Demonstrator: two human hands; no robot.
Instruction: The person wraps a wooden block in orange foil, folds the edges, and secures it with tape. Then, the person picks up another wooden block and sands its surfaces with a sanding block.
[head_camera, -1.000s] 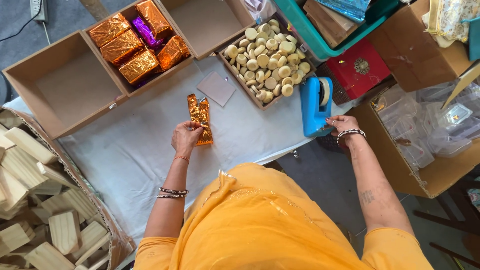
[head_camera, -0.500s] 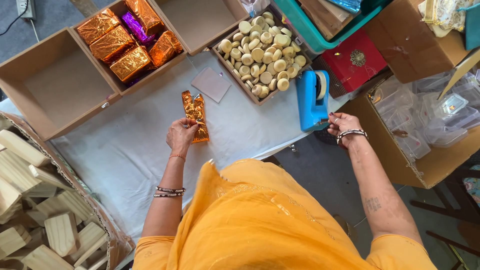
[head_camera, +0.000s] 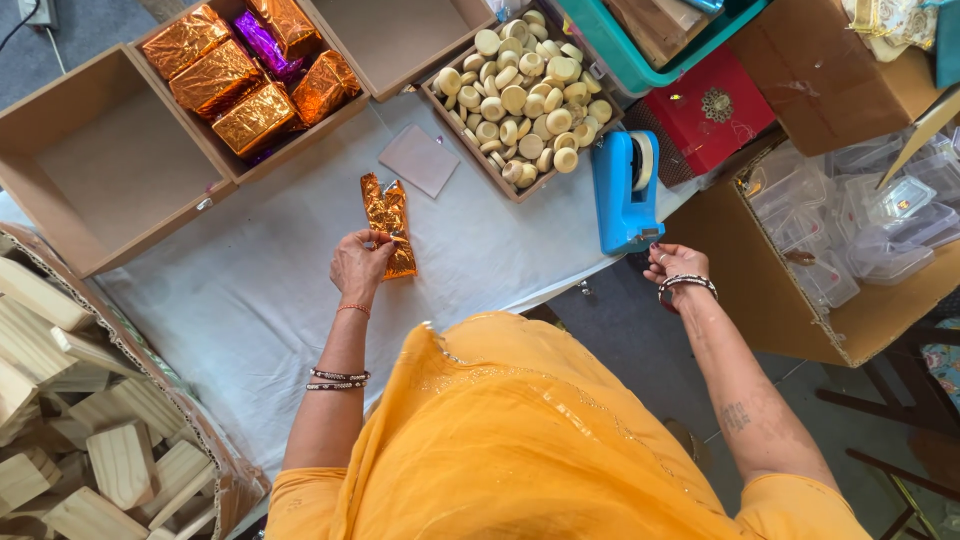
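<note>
A table covered with a pale white cloth (head_camera: 250, 300) fills the middle of the view from above, ringed by open boxes and crates. On the cloth, near its centre, lies a long packet wrapped in orange-gold foil (head_camera: 388, 222); its long axis runs away from the person, tilted slightly so the far end, crimped and flared, points toward the small pale square card (head_camera: 420, 160) just beyond it, while the near end sits under the fingers of the left hand (head_camera: 360, 265). That hand rests on the cloth with its fingers curled onto the packet's near end, pinching the foil there. The right hand (head_camera: 675, 265) hangs off the table's edge, just below the blue tape dispenser (head_camera: 625, 190); its fingers are loosely curled and hold nothing that can be seen. Beyond the card stands a shallow tray of round cream-coloured discs (head_camera: 525, 100). To the far left, one compartment of a brown cardboard box (head_camera: 110, 170) holds finished foil-wrapped blocks (head_camera: 240, 80) in gold, orange and purple. A basket of pale wooden blocks (head_camera: 80, 430) sits at the near left corner.
</note>
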